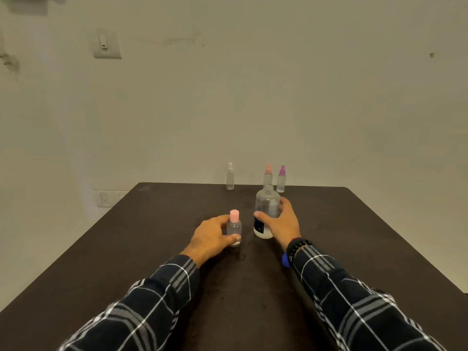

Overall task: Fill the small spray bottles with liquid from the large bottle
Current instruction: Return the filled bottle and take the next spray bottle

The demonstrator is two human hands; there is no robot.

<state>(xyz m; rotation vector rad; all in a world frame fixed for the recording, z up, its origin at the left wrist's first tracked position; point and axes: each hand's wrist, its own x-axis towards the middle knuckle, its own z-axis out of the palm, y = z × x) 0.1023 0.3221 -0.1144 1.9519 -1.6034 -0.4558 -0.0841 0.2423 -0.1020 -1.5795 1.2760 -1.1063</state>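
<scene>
Dark table [354,249] bearing large bottle [267,206], pink-capped bottle [234,225], three spray bottles [267,177]

On the bench [354,236], a small bottle [234,228] is stood just left of the large bottle [267,211]. At the far edge, a lone spray bottle [230,177] is set leftward, while a middle spray bottle [268,177] and an end spray bottle [281,179] are paired behind the large bottle.

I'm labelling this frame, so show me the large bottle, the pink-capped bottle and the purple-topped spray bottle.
large bottle [268,205]: head view, on its clear upper body.
pink-capped bottle [234,216]: head view, on its pink cap.
purple-topped spray bottle [281,183]: head view, on its clear body.
</scene>
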